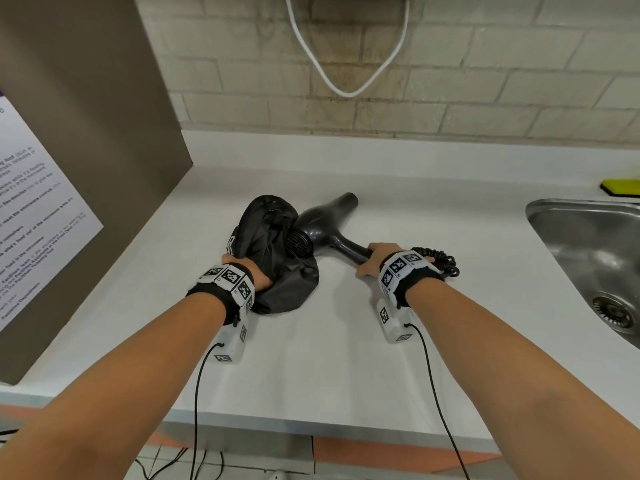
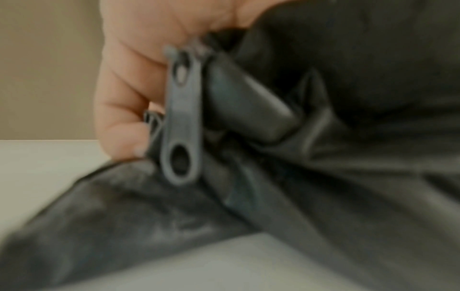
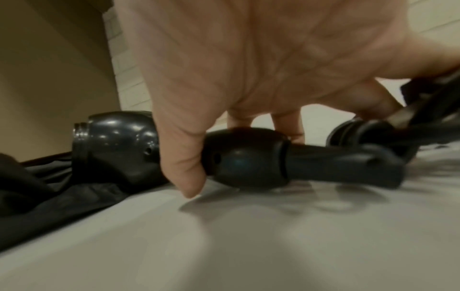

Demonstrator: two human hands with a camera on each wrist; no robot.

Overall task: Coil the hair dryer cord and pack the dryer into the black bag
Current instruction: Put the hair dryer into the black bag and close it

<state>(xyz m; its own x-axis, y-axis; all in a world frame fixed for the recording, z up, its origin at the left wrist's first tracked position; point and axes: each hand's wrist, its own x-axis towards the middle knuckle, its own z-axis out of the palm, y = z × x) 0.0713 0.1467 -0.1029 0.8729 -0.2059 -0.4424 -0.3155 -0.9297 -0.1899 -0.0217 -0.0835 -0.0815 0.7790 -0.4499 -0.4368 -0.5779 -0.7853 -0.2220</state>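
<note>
The black hair dryer (image 1: pixel 322 230) lies on the white counter (image 1: pixel 346 341), its rear grille against the mouth of the crumpled black bag (image 1: pixel 273 251). My right hand (image 1: pixel 377 261) grips the dryer's handle (image 3: pixel 244 157) near its lower end, with the coiled black cord (image 1: pixel 440 261) bunched under and behind the hand. My left hand (image 1: pixel 249 271) grips the bag's near edge; in the left wrist view the fingers (image 2: pixel 124 110) curl round the bag fabric (image 2: pixel 323 137) beside a grey zipper pull (image 2: pixel 183 118). The dryer's nozzle (image 1: pixel 348 200) points away toward the wall.
A steel sink (image 1: pixel 595 258) is set into the counter at the right, with a yellow sponge (image 1: pixel 623 187) behind it. A brown panel with a printed notice (image 1: pixel 41 209) stands at the left. A white cable (image 1: pixel 349 64) hangs on the brick wall.
</note>
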